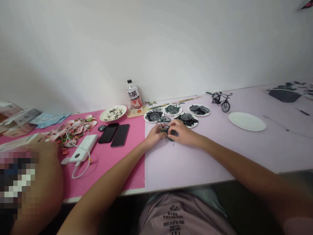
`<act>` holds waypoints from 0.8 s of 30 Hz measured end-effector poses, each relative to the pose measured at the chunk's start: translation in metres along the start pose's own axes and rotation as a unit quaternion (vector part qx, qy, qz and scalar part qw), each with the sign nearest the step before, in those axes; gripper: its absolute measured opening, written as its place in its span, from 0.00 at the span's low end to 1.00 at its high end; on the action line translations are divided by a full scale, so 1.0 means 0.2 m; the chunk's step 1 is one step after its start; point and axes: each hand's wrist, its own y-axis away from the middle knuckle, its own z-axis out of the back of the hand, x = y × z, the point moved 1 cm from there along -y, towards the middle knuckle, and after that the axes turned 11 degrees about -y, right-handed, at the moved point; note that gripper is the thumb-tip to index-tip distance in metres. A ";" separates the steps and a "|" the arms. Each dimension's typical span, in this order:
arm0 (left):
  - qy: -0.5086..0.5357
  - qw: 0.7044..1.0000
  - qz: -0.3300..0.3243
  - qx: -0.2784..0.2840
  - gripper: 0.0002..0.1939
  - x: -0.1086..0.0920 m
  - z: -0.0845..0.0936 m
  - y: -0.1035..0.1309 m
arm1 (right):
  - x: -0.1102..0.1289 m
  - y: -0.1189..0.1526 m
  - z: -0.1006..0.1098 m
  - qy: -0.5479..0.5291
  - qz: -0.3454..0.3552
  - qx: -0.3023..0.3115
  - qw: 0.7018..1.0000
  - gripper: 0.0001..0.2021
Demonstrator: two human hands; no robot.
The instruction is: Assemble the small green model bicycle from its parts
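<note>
A small dark green model bicycle (pixel 165 128) is held between my two hands over the pale table, just in front of the plates of parts. Closed on its left side is my left hand (pixel 155 134). My right hand (pixel 181 133) grips its right side, near a wheel, with the fingers bent. The fingers cover much of the frame. Close behind, a white plate (pixel 195 125) holds black parts and a grey wheel. More plates with wheels and dark parts stand behind it.
A finished-looking model bicycle (pixel 221 100) stands at the back right, near a white plate (pixel 246 121). Left are two phones (pixel 120 135), a power bank (pixel 83 148) with cable, pink pieces (pixel 75 129) and a bottle (pixel 134 96). Another person's arm (pixel 50 182) rests at the left edge.
</note>
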 end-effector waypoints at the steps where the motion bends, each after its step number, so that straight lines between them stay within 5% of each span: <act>1: 0.000 1.000 0.000 0.000 0.26 0.00 0.00 0.00 | 0.00 0.00 0.00 -0.001 -0.001 0.001 1.000 0.03; 24: -0.011 1.000 -0.003 0.006 0.26 0.00 0.00 0.00 | 0.00 0.00 0.00 -0.002 -0.002 0.003 1.000 0.03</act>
